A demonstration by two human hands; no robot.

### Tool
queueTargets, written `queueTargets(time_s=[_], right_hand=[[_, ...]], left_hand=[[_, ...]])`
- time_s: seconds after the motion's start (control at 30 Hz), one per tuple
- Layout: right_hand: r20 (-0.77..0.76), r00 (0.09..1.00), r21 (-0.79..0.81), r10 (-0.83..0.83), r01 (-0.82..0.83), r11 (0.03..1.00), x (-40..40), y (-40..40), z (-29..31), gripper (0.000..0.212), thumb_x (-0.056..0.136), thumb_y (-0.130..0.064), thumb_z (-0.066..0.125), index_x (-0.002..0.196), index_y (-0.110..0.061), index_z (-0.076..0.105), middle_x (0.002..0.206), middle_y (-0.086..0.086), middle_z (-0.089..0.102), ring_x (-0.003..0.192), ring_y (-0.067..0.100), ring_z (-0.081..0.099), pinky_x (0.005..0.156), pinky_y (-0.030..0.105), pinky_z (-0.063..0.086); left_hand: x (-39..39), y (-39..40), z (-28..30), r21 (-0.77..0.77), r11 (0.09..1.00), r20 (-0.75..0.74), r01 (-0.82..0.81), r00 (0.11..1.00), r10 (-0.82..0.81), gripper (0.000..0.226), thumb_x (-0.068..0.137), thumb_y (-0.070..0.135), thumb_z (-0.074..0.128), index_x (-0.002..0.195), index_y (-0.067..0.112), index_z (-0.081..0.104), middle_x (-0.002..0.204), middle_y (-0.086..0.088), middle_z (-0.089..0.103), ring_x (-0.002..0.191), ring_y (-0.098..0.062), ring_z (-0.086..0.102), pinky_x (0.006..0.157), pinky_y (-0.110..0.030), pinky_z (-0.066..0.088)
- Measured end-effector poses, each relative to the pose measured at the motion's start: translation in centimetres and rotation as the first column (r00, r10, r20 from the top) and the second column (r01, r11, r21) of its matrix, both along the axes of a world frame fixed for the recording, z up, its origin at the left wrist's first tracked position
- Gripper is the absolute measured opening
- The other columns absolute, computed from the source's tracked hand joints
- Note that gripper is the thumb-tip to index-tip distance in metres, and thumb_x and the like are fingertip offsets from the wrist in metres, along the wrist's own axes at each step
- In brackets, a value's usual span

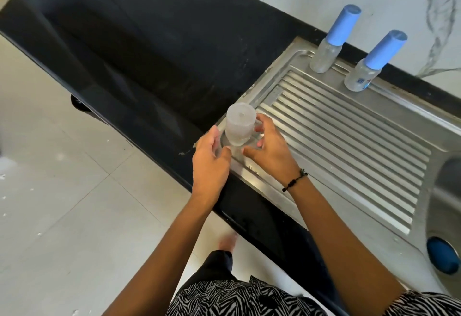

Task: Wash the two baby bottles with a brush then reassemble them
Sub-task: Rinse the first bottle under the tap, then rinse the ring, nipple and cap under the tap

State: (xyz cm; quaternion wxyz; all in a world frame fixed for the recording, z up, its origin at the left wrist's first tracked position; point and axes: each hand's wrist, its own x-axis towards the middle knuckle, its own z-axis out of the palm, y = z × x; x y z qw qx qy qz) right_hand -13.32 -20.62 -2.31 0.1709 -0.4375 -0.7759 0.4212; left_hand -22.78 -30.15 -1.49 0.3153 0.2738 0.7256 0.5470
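Two clear baby bottles with tall blue caps stand upright at the back of the steel drainboard, one on the left and one on the right. Both hands are far from them, at the drainboard's near left corner. There a frosted cup stands upside down in a clear shallow dish. My left hand holds the dish's left rim between thumb and fingers. My right hand curls around its right rim, thumb at the front. No brush is in view.
The black counter stretches away to the left. The sink basin opens at the right edge, with a blue round object on its near rim. A marbled wall rises behind the bottles. The tiled floor lies below left.
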Motion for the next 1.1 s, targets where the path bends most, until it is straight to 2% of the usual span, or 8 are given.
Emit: queueTargets(time_s=[0.13, 0.23, 0.33, 0.4, 0.53, 0.77, 0.9, 1.1], right_hand=[[0.030, 0.997, -0.041, -0.073, 0.075, 0.996, 2.0, -0.6, 0.5, 0.070, 0.082, -0.009, 0.068, 0.141, -0.019, 0.032, 0.128, 0.004, 0.044, 0.099, 0.006, 0.041, 0.083, 0.015, 0.041], [0.024, 0.995, -0.034, -0.096, 0.097, 0.995, 4.1, -1.2, 0.4, 0.060, 0.084, -0.008, 0.064, 0.137, -0.019, 0.039, 0.120, 0.000, 0.047, 0.094, 0.008, 0.045, 0.075, 0.014, 0.039], [0.009, 0.993, -0.006, -0.114, 0.114, 0.994, 6.7, -1.9, 0.6, 0.050, 0.085, 0.002, 0.056, 0.130, -0.018, 0.047, 0.118, 0.002, 0.051, 0.092, 0.010, 0.048, 0.083, 0.020, 0.043], [-0.024, 0.990, 0.023, -0.136, 0.137, 0.990, 9.4, -2.4, 1.0, 0.049, 0.084, 0.008, 0.050, 0.127, -0.015, 0.051, 0.115, 0.001, 0.052, 0.093, 0.008, 0.049, 0.079, 0.011, 0.040], [-0.081, 0.968, 0.061, -0.239, 0.244, 0.968, 17.0, -3.2, 1.3, 0.048, 0.082, 0.014, 0.044, 0.121, -0.011, 0.057, 0.109, -0.005, 0.054, 0.094, 0.004, 0.050, 0.074, -0.001, 0.037], [-0.098, 0.862, 0.084, -0.497, 0.505, 0.859, 34.3, -5.2, 1.1, 0.046, 0.080, 0.016, 0.040, 0.114, -0.007, 0.061, 0.103, 0.000, 0.060, 0.094, 0.007, 0.053, 0.077, 0.003, 0.038], [-0.059, 0.808, 0.057, -0.586, 0.589, 0.806, 41.0, -5.9, 0.7, 0.043, 0.082, 0.014, 0.040, 0.112, -0.007, 0.061, 0.109, 0.004, 0.064, 0.101, 0.014, 0.058, 0.087, 0.016, 0.041], [-0.010, 0.716, 0.052, -0.698, 0.698, 0.715, 48.2, -5.0, 0.0, 0.040, 0.081, 0.013, 0.043, 0.109, -0.007, 0.062, 0.108, 0.006, 0.064, 0.088, 0.012, 0.056, 0.078, 0.011, 0.039]], left_hand=[[0.8, -1.4, -0.6, 0.004, 0.991, 0.039, -0.133, 0.990, 0.132, 0.037, 0.093, 0.000, 0.050, 0.125, 0.016, 0.052, 0.117, 0.011, 0.054, 0.109, -0.004, 0.052, 0.101, -0.024, 0.042], [3.1, -2.2, -0.7, 0.032, 0.992, -0.023, -0.124, 0.992, 0.125, 0.031, 0.091, -0.003, 0.049, 0.116, 0.014, 0.057, 0.112, 0.004, 0.057, 0.103, -0.003, 0.055, 0.095, -0.021, 0.046], [6.3, -2.1, -0.3, 0.050, 0.999, -0.067, 0.006, 0.998, -0.003, 0.033, 0.091, -0.006, 0.046, 0.115, 0.012, 0.059, 0.106, 0.006, 0.059, 0.098, 0.002, 0.055, 0.088, -0.009, 0.044], [9.0, -1.5, 0.1, 0.062, 0.993, -0.074, 0.100, 0.993, -0.095, 0.034, 0.091, -0.008, 0.044, 0.116, 0.011, 0.059, 0.107, 0.005, 0.060, 0.099, 0.002, 0.056, 0.089, -0.006, 0.042], [15.5, 0.1, 0.5, 0.061, 0.972, -0.069, 0.229, 0.972, -0.225, 0.036, 0.091, -0.009, 0.043, 0.108, 0.018, 0.059, 0.105, 0.006, 0.061, 0.101, -0.004, 0.057, 0.092, -0.009, 0.042], [31.6, 1.8, 0.3, 0.011, 0.858, -0.078, 0.513, 0.856, -0.511, 0.032, 0.091, -0.006, 0.046, 0.108, 0.015, 0.064, 0.102, 0.005, 0.064, 0.100, -0.008, 0.059, 0.096, -0.020, 0.044], [37.5, 2.4, -0.5, 0.000, 0.819, -0.051, 0.574, 0.818, -0.573, 0.031, 0.091, -0.008, 0.046, 0.109, 0.010, 0.065, 0.105, -0.002, 0.065, 0.101, -0.012, 0.061, 0.100, -0.027, 0.046], [42.6, 5.0, -1.1, -0.150, 0.682, -0.100, 0.716, 0.675, -0.731, 0.033, 0.091, -0.005, 0.045, 0.107, 0.015, 0.066, 0.101, 0.002, 0.066, 0.103, -0.013, 0.061, 0.098, -0.026, 0.047]])
